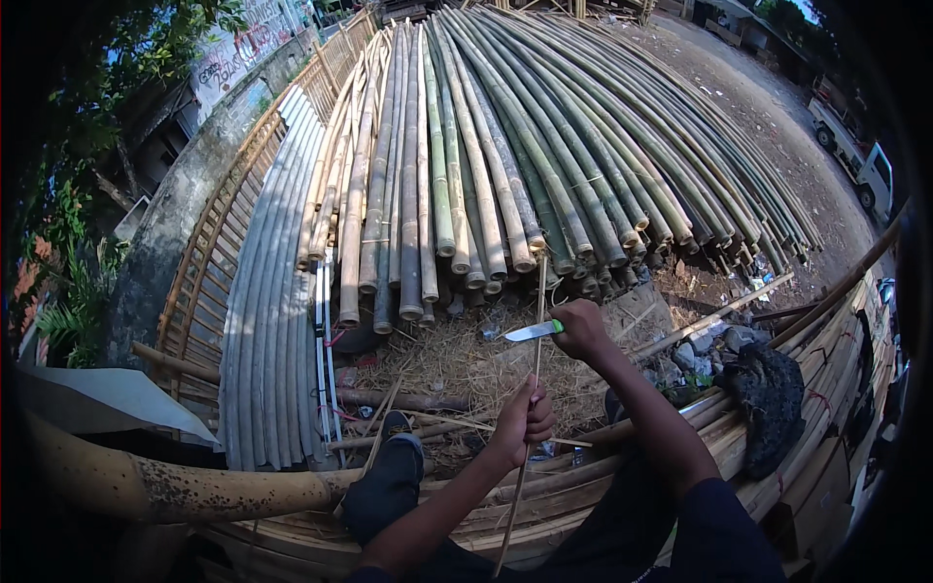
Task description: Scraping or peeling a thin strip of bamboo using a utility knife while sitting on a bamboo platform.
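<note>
My left hand (522, 424) is closed around a long, thin bamboo strip (540, 309), which runs upright from my lap toward the pile of poles. Above it, my right hand (581, 328) grips a knife (534, 331) by its green handle. The blade points left and lies across the strip, a little above my left hand. Whether the edge bites into the strip, I cannot tell. My knee and a dark shoe (397, 425) show below, to the left of my left hand.
A big pile of bamboo poles (457, 185) spreads ahead. Corrugated sheets (267, 291) and a bamboo fence (209, 228) stand left. One thick pole (194, 489) crosses at lower left. Split bamboo (826, 389) and a dark, rough object (762, 408) lie right. A white truck (855, 151) stands far right.
</note>
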The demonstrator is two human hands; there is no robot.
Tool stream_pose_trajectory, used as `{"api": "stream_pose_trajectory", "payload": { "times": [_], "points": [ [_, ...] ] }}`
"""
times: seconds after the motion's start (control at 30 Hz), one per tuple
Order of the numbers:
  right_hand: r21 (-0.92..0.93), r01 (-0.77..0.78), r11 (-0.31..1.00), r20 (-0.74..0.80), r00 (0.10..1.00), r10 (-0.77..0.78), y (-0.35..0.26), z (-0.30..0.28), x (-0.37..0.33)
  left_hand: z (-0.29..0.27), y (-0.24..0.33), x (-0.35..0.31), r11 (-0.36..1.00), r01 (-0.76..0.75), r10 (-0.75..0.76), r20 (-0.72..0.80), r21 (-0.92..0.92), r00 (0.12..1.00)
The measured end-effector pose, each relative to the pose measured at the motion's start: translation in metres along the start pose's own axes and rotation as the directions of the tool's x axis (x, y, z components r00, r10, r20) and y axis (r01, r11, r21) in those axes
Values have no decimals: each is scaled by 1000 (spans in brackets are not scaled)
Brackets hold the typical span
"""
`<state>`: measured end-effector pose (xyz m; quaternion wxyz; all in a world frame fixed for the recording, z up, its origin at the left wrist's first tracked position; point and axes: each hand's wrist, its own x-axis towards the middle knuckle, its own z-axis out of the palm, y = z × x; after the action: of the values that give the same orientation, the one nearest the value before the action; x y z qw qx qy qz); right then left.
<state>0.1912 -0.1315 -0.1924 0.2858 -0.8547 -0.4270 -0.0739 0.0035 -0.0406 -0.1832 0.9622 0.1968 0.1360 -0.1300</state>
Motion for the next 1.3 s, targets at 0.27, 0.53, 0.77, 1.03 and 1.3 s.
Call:
{"api": "stream_pose_trajectory", "payload": {
  "times": [0.27,0.53,0.77,1.03,1.3],
  "points": [
    [-153,-14,988,-171,985,-12,-3,14,5,4,12,-1,997,-46,48,-25,58,999],
    [187,-708,681,-372,591,716,126,-84,-19,11,-12,-31,995,70,-75,80,66,994],
    [275,-254,927,180,961,210,-12,-33,1,-10,38,-14,998,57,-59,67,25,996],
    [319,-3,948,250,965,-81,-28,-2,-7,3,35,4,994,101,-97,102,-41,990],
    [123,171,977,175,966,-191,-30,-22,-3,8,27,-1,995,99,-97,71,-15,993]
  ]
}}
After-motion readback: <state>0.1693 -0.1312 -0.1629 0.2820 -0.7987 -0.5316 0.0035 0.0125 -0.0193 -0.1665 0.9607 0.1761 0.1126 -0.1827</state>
